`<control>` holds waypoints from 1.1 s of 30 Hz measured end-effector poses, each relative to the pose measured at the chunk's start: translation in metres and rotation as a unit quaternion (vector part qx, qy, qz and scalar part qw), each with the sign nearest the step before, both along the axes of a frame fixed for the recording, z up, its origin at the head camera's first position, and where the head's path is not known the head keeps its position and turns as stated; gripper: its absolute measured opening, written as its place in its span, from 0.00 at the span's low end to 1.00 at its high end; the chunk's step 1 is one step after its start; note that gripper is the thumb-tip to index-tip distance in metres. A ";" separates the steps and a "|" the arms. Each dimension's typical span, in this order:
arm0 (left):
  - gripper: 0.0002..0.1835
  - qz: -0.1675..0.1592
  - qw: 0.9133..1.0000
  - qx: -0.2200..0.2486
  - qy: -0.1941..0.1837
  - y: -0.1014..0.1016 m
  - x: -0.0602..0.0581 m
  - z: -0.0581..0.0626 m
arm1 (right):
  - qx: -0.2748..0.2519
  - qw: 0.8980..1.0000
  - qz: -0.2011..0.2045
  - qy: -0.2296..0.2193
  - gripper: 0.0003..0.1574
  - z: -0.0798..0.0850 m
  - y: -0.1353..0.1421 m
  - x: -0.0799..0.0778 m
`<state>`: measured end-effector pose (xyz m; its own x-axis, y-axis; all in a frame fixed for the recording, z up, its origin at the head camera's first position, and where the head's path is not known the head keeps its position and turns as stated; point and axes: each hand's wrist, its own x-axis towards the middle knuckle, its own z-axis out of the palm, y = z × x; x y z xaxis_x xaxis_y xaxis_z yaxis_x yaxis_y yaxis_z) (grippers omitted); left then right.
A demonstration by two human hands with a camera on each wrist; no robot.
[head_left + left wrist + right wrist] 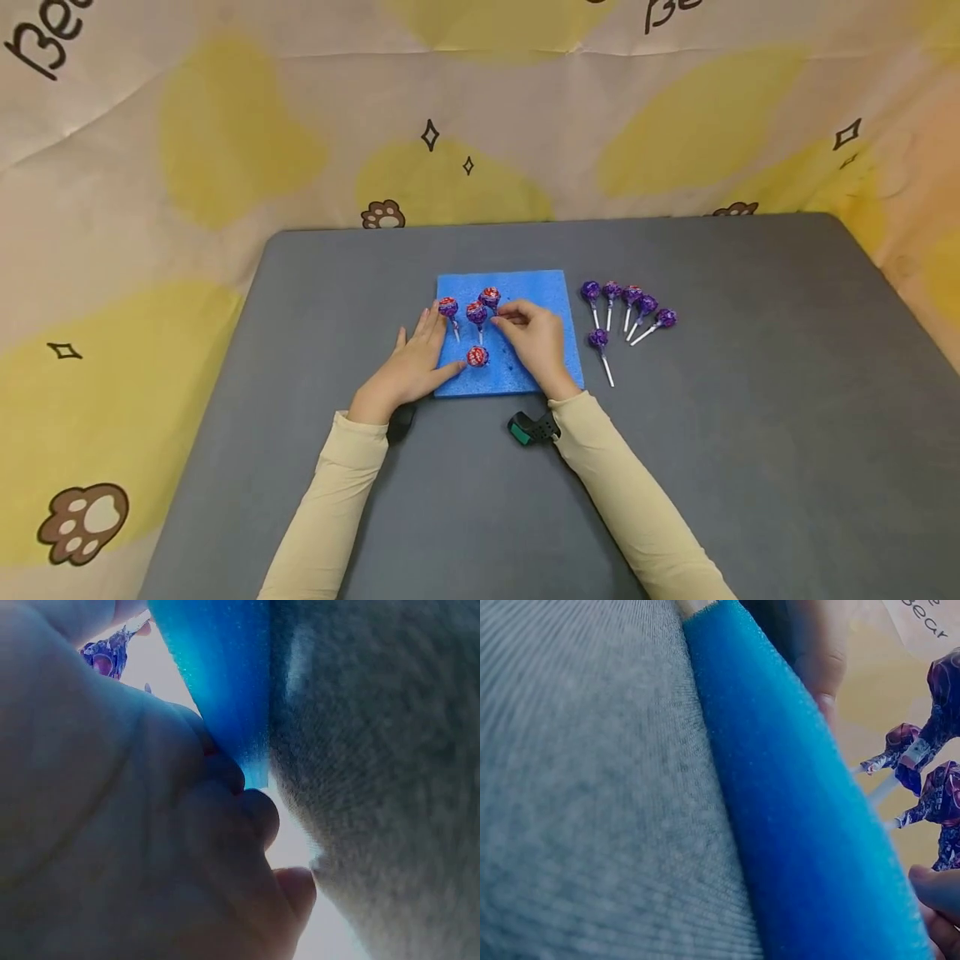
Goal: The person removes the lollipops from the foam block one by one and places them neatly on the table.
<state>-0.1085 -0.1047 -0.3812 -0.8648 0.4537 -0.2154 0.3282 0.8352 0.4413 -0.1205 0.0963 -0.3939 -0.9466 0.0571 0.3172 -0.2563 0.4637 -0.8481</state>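
Note:
A square blue foam block [551,292] lies on the grey table, with several wrapped lollipops standing in it on white sticks. My right hand [538,340] is over the block's right half, thumb and fingers pinching one red-and-purple lollipop [490,297] just below its head. Beside that one stand a second lollipop [476,313] and a third [447,307] near the left edge; a redder head [477,357] sits closer to me. Along the block's left side rests my left hand [411,367], fingers straight, thumb reaching over the foam. The left wrist view shows its fingers against the foam's side [225,675].
Right of the block, several purple lollipops [647,305] lie fanned out on the table [750,433], with one [597,338] nearer to me. A patterned cloth [495,108] hangs behind the table's far edge. Each wrist wears a dark strap.

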 end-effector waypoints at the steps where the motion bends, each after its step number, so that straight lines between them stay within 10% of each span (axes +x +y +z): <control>1: 0.45 0.001 1.000 0.003 0.001 0.000 0.000 -0.001 | 0.001 1.000 0.000 0.002 0.07 0.000 0.001 0.001; 22: 0.45 0.002 1.000 0.001 0.012 0.002 0.001 0.004 | -0.153 0.988 -0.001 0.005 0.07 0.003 0.009 0.001; 27: 0.45 -0.002 1.000 0.012 0.009 0.006 -0.003 0.007 | -0.245 0.969 0.015 -0.017 0.10 0.014 0.029 0.003; 33: 0.44 -0.002 1.000 0.022 -0.002 0.003 0.003 0.003 | -0.206 0.977 0.020 -0.054 0.12 0.027 0.076 0.024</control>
<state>-0.1059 -0.1014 -0.3782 -0.8621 0.4665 -0.1978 0.3303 0.8134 0.4789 -0.0968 0.1722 -0.3667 -0.9774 0.1213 0.1734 -0.1659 0.0693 -0.9837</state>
